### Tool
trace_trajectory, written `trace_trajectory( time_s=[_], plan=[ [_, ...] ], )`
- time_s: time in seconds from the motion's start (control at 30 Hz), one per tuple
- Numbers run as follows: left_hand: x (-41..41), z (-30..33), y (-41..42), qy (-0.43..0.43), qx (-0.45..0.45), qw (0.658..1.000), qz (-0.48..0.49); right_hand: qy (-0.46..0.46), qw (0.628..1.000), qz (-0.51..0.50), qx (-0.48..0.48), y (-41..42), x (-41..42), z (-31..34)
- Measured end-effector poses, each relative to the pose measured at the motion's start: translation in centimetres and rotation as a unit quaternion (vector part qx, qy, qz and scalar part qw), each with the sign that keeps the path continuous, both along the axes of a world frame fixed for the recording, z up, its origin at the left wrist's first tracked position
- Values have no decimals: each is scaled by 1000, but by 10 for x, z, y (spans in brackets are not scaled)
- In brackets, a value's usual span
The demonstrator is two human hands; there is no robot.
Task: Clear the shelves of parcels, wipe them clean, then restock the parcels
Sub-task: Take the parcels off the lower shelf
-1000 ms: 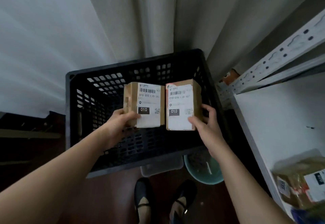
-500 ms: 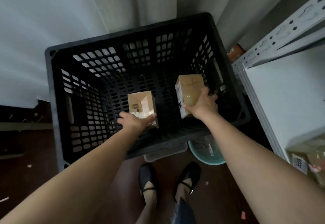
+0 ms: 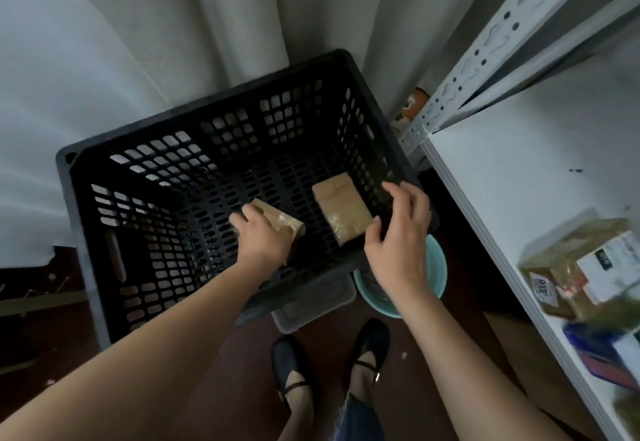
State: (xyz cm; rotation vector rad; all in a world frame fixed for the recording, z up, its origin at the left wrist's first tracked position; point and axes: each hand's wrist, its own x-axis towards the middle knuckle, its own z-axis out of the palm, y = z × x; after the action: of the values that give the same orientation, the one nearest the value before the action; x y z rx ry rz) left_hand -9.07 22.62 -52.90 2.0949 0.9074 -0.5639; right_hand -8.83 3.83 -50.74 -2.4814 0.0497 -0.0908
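Note:
Two small cardboard parcels lie inside a black slatted crate point(image 3: 86, 198). My left hand point(image 3: 263, 239) reaches into the crate and holds the left parcel point(image 3: 280, 220) from above, close to the crate floor. The right parcel point(image 3: 341, 210) lies flat on the crate floor by itself. My right hand point(image 3: 398, 236) hovers just above and to the right of it, fingers spread and loosely bent, holding nothing. A white metal shelf point(image 3: 519, 170) stands to the right, with more parcels point(image 3: 588, 267) at its near end.
A teal basin point(image 3: 434, 267) and a clear plastic tub point(image 3: 311, 305) sit on the dark floor under the crate's near right corner. My feet in black shoes point(image 3: 329, 364) stand just below. Pale curtains hang behind the crate. The shelf upright point(image 3: 485, 49) rises at right.
Both parcels went down from above the crate to its floor. My right hand let go of its parcel and lifted away. My left hand still holds the other parcel.

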Motion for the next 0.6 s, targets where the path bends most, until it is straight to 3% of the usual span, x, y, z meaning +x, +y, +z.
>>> trace_trajectory(
  time_s=[0.23,0.47,0.6],
  plan=[
    [15,44,-79,-204,-5,977,-65,-11,992,-124,1,-72,-38,13],
    [-1,58,-166,-303,20,930,-209,4,983,-182,29,-148,-67,15],
    [-17,49,-215,-309,2,912,-269,19,974,-222,29,-197,-84,12]
  ],
)
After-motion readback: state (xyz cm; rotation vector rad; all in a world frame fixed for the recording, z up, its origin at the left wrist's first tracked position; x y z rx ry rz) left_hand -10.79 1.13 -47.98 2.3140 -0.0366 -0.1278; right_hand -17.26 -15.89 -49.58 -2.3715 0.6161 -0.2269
